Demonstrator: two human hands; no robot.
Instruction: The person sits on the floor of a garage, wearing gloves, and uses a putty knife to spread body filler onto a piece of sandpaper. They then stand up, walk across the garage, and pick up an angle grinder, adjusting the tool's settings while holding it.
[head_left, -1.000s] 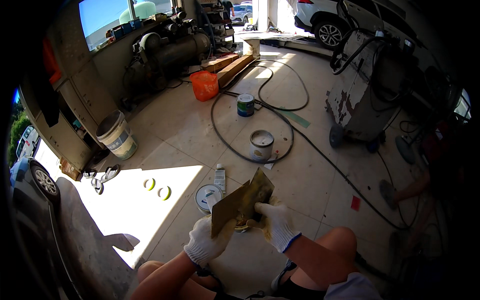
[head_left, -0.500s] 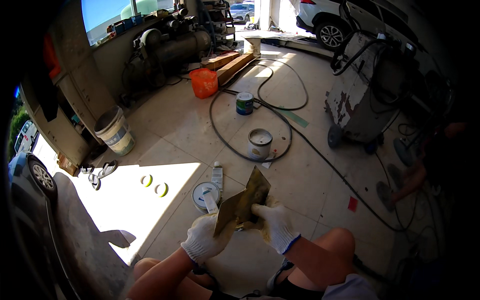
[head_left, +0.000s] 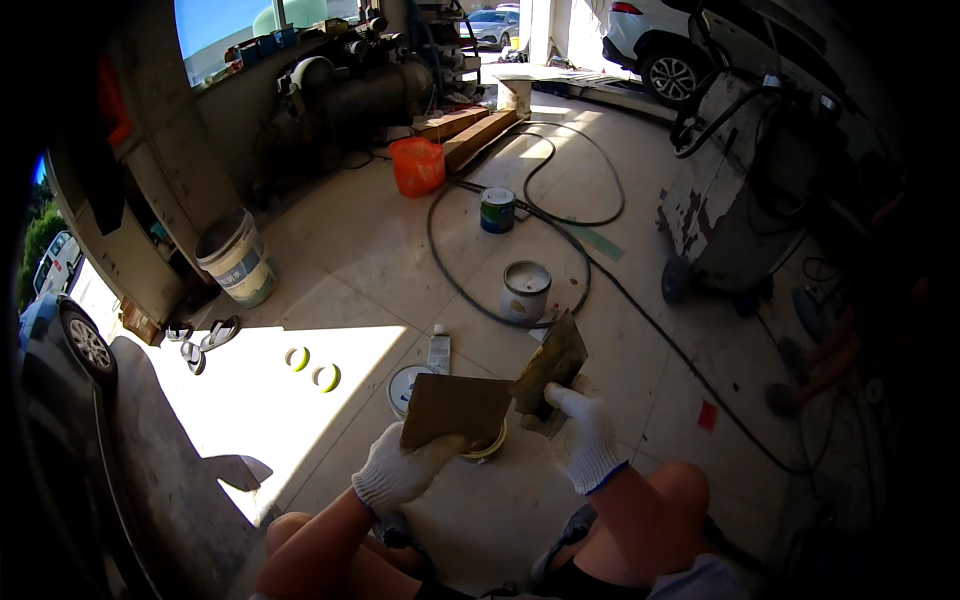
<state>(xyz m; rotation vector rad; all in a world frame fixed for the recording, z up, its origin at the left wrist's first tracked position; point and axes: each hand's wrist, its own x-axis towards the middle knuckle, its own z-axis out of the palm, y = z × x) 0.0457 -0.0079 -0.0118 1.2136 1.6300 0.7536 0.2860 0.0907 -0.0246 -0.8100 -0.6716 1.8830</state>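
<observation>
My left hand [head_left: 405, 465] in a white knit glove grips a dull square metal plate [head_left: 450, 405]. My right hand [head_left: 582, 435], gloved alike, grips a stained metal scraper [head_left: 550, 360] just right of the plate; the two pieces are apart. An open can [head_left: 480, 452] sits beneath the plate, mostly hidden. A white round tin [head_left: 400, 385] is partly behind the plate, with a white tube [head_left: 438, 350] beyond it.
Ahead are two cans [head_left: 497, 210] [head_left: 525, 296], hose loops and a red bag [head_left: 416, 170]. A bucket [head_left: 236, 265], slippers and tape rolls lie left, a car [head_left: 70, 350] beside them. A wheeled machine [head_left: 720, 200] and a co-worker's limbs [head_left: 830, 350] are at right.
My hands and the two metal pieces have separated: the scraper moved right, while the left plate turned flatter and uncovered more of the can beneath. The view has shifted slightly.
</observation>
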